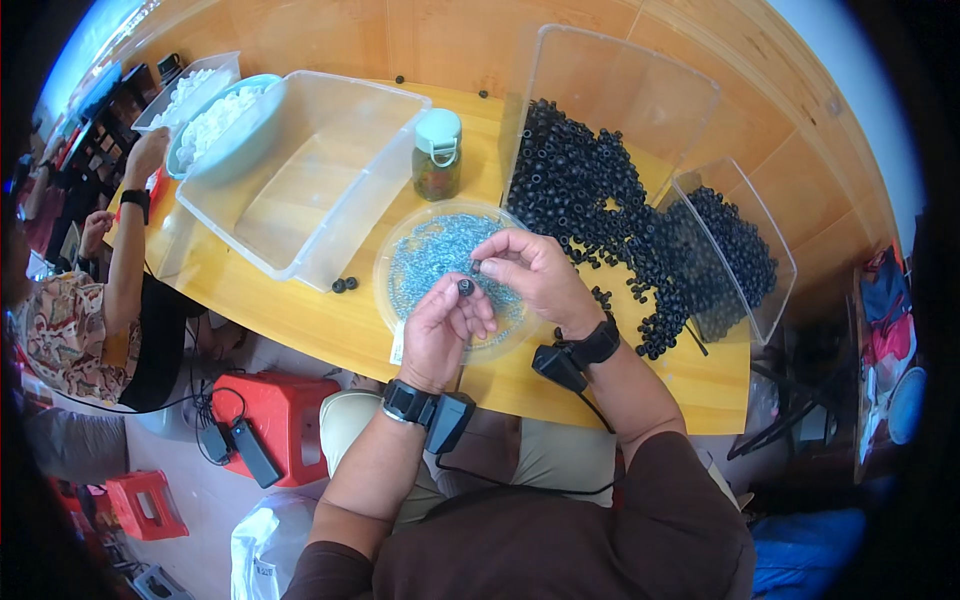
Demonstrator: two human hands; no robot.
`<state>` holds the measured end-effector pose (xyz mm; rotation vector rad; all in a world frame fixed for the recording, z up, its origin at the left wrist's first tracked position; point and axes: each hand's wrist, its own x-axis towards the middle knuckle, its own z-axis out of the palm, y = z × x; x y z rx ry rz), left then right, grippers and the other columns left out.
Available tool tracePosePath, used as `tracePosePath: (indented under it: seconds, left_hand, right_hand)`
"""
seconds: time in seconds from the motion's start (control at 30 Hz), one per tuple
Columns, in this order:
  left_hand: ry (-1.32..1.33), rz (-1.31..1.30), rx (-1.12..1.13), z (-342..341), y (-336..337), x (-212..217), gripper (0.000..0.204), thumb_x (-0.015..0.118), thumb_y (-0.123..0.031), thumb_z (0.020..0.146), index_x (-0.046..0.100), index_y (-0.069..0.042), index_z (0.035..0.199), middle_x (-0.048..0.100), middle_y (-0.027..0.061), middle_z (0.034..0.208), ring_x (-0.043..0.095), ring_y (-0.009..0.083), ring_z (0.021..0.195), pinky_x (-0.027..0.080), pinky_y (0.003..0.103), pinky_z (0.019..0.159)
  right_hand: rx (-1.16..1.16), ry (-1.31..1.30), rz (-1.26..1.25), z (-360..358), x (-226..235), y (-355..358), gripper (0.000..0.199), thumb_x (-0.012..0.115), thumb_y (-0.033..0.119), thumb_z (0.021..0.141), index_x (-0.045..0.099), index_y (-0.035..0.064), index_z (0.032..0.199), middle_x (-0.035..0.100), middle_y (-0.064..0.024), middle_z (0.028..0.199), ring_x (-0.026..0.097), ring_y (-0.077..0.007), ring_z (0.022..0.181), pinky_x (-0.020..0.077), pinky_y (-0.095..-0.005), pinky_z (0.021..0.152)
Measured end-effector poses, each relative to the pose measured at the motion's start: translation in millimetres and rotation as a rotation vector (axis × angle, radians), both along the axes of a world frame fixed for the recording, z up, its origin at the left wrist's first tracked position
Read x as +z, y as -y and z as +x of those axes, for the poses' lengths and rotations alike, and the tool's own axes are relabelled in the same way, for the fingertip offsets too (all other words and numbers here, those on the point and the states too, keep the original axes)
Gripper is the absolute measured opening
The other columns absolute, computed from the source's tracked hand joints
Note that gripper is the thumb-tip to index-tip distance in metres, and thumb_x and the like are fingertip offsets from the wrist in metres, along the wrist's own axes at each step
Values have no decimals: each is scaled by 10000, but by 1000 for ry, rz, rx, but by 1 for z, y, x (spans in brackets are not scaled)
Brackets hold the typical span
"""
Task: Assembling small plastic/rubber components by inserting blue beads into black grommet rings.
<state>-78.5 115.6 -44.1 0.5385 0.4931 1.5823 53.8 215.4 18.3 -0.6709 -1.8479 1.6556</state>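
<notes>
**Q:** So, nearest the wearer, what are the hands doing?

**A:** Both hover over a round clear dish of small silvery screws (pixel 440 262) near the table's front edge. The left hand (pixel 440 335) pinches a small black ring (pixel 466 287) between thumb and fingertips. The right hand (pixel 530 272), just above it, has its thumb and forefinger closed on something tiny and dark, probably a screw (pixel 476 266). It looks like a fitting step, screw into ring; the next move would call for fine alignment.

**Q:** And beyond the hands?

**A:** Right of the dish, a heap of black rings (pixel 590 190) spills from two tipped clear bins across the yellow table (pixel 300 310). Behind the dish stands a green-lidded jar (pixel 437 153); to its left sits an empty clear tub (pixel 310 170), two loose rings beside it. Free tabletop is narrow: mostly a strip along the near edge. Farther left, another person's arm (pixel 130 240) rests by trays of white pieces (pixel 215 115).
</notes>
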Motion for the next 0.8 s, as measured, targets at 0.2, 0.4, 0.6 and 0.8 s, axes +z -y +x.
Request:
tracePosePath:
  seconds: [0.2, 0.4, 0.6, 0.8]
  left_hand:
    - [-24, -39, -9, 1, 0, -3, 307, 446, -308, 966, 538, -17, 991, 606, 128, 804, 608, 225, 721, 477, 273, 640]
    - [-18, -41, -21, 1, -1, -3, 306, 443, -309, 966, 538, -19, 989, 604, 123, 800, 606, 221, 716, 474, 273, 638]
    - [-35, -57, -9, 1, 0, -2, 302, 446, -309, 963, 537, -22, 988, 605, 115, 797, 610, 218, 709, 474, 268, 633]
    - [-70, -109, 14, 1, 1, -1, 290, 410, -275, 976, 544, -19, 956, 601, 100, 790, 595, 182, 693, 459, 250, 621]
  right_hand:
    - [67, -86, 194, -3, -3, 1, 103, 600, 35, 870, 645, -12, 951, 647, -45, 932, 609, -90, 777, 490, -230, 710]
    - [49, -61, 302, -2, -2, 0, 97, 603, 29, 863, 648, -13, 937, 643, -61, 936, 606, -107, 816, 486, -247, 711]
    - [55, -45, 368, -3, -4, 0, 97, 618, 34, 845, 651, -17, 920, 646, -70, 924, 611, -130, 820, 486, -261, 721]
    - [64, 6, 633, -4, -6, -3, 90, 619, -10, 820, 652, -6, 904, 652, -85, 910, 631, -179, 849, 499, -290, 771]
